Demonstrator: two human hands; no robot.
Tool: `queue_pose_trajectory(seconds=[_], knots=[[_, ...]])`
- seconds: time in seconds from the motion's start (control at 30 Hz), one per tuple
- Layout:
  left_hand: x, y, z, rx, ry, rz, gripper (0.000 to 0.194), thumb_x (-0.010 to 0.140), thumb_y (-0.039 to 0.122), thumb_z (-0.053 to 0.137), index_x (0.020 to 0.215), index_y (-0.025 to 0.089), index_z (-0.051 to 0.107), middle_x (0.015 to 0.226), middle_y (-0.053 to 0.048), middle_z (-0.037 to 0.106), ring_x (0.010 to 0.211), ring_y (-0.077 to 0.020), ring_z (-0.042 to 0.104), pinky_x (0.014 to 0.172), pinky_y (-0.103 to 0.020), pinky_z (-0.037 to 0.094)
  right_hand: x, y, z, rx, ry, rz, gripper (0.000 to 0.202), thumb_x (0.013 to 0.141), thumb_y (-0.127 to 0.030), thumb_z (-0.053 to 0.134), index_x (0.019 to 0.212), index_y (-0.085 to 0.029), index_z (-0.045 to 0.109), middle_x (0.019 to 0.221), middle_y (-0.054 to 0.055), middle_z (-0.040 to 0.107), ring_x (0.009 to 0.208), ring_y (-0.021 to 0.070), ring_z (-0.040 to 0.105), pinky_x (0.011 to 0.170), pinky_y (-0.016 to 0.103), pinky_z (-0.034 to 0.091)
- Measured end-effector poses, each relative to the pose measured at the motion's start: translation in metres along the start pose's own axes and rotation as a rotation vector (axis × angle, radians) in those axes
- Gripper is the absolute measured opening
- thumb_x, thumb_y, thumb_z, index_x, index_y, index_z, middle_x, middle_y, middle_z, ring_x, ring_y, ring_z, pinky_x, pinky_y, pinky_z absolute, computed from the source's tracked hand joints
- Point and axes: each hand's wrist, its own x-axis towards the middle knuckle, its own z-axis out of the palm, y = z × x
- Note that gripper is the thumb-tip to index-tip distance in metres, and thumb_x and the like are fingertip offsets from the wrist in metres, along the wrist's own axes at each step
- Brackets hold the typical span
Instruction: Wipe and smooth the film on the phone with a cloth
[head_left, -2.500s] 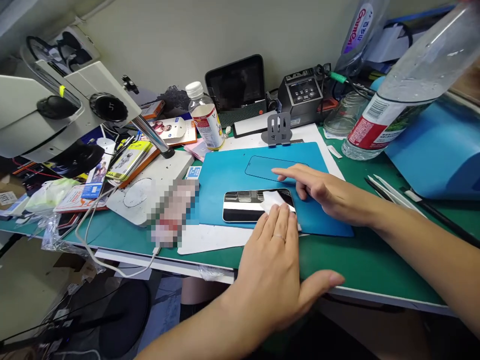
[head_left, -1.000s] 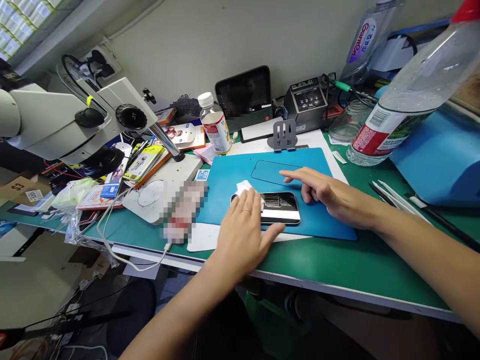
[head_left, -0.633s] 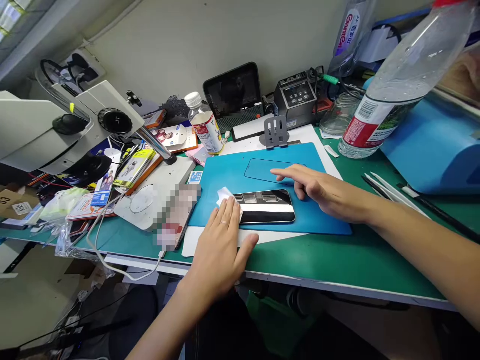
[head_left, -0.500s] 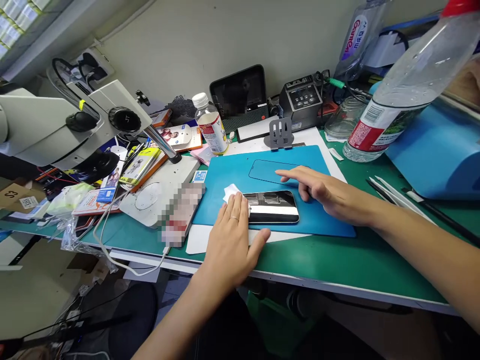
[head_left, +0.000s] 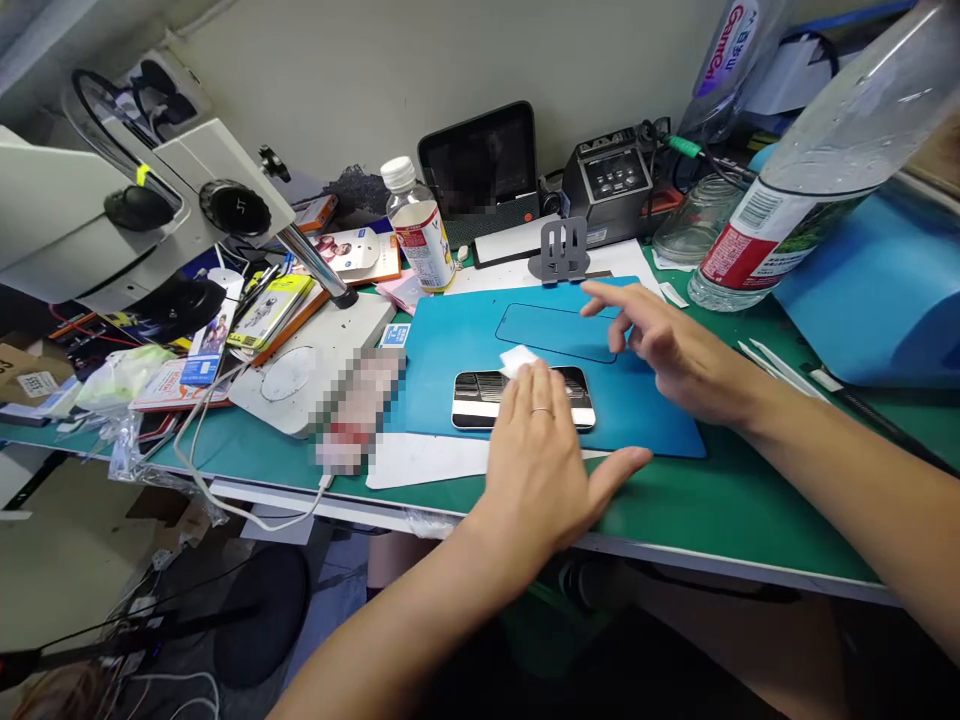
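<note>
A phone with a dark, shiny screen lies face up on the blue mat. Flat across the middle of that screen, my left hand presses on a white wipe. Its fingers are stretched out and its thumb points to the right; part of the wipe is hidden beneath them. My right hand hovers at the mat's right side with loosely spread fingers and nothing in them. A clear screen protector with a black border lies just behind the phone, its right end near my right fingers.
To the left stand a microscope and a blurred, pinkish flat item with a cable. A small drink bottle, a grey phone stand and a black-screened device are behind. On the right are a large bottle and tweezers-like tools.
My left hand has slid the wipe rightward along the phone, from its left end to the middle. My right hand has lifted slightly, away from the phone. The view has shifted a little.
</note>
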Motion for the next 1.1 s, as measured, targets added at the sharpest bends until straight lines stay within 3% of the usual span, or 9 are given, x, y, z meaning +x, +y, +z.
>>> queue_pose_trajectory(seconds=[0.1,0.27,0.33,0.53,0.63,0.77,0.97,1.1], knots=[[-0.003,0.010,0.001,0.000,-0.001,0.013,0.101,0.102,0.077,0.026,0.155,-0.008,0.039,0.162,-0.030,0.036,0.156,-0.0377,0.030,0.127,-0.047,0.029,0.000,0.000,0.000,-0.009,0.039,0.017,0.090,0.089,-0.086,0.011,0.157,-0.037,0.045,0.141,0.012,0.058,0.108,0.0380,0.062,0.094,0.060,0.052],[-0.036,-0.001,-0.004,-0.025,-0.014,0.100,0.098,0.103,0.075,0.018,0.157,-0.004,0.038,0.166,-0.025,0.032,0.156,-0.0375,0.028,0.127,-0.048,0.030,0.000,0.000,0.001,-0.030,-0.007,0.004,0.092,0.090,-0.086,0.012,0.156,-0.034,0.048,0.141,0.013,0.059,0.117,0.0374,0.062,0.097,0.058,0.052],[-0.033,-0.003,-0.005,-0.030,-0.027,0.109,0.097,0.103,0.074,0.018,0.157,-0.003,0.039,0.165,-0.025,0.033,0.156,-0.0372,0.029,0.127,-0.048,0.030,0.000,0.000,0.001,-0.032,-0.009,-0.012,0.092,0.091,-0.086,0.012,0.156,-0.031,0.049,0.140,0.014,0.059,0.118,0.0359,0.062,0.100,0.057,0.050],[0.009,0.008,-0.004,-0.029,-0.050,0.107,0.095,0.104,0.073,0.024,0.154,-0.005,0.042,0.162,-0.026,0.040,0.155,-0.0365,0.032,0.129,-0.046,0.026,0.001,0.002,0.000,-0.021,0.037,-0.013,0.090,0.091,-0.084,0.011,0.152,-0.033,0.054,0.139,0.013,0.059,0.120,0.0382,0.058,0.104,0.062,0.047],[0.000,0.008,-0.003,-0.038,-0.023,0.110,0.090,0.106,0.069,0.025,0.155,-0.004,0.042,0.163,-0.025,0.039,0.156,-0.0352,0.033,0.128,-0.045,0.027,0.001,0.000,-0.001,-0.019,0.046,0.007,0.088,0.091,-0.084,0.010,0.150,-0.037,0.055,0.138,0.012,0.059,0.117,0.0382,0.059,0.102,0.063,0.049],[-0.013,0.004,-0.004,-0.050,-0.001,0.110,0.084,0.108,0.065,0.024,0.156,-0.002,0.041,0.163,-0.022,0.040,0.155,-0.0339,0.034,0.127,-0.045,0.029,0.001,-0.002,-0.001,-0.027,0.047,-0.004,0.090,0.090,-0.086,0.013,0.150,-0.034,0.056,0.136,0.013,0.058,0.120,0.0382,0.058,0.106,0.063,0.047],[0.012,0.008,-0.002,-0.058,-0.033,0.118,0.081,0.109,0.061,0.030,0.153,-0.005,0.044,0.162,-0.024,0.043,0.154,-0.0355,0.035,0.128,-0.045,0.028,0.001,0.003,0.001,-0.054,0.099,-0.038,0.093,0.090,-0.086,0.011,0.146,-0.031,0.061,0.133,0.013,0.062,0.117,0.0374,0.061,0.104,0.062,0.050],[-0.009,0.008,-0.004,-0.109,-0.014,0.112,0.081,0.109,0.062,0.027,0.156,-0.003,0.041,0.164,-0.024,0.039,0.156,-0.0354,0.032,0.127,-0.048,0.030,0.001,0.003,0.000,-0.069,0.099,-0.054,0.092,0.092,-0.085,0.012,0.146,-0.028,0.061,0.132,0.014,0.063,0.119,0.0365,0.062,0.105,0.058,0.049]])
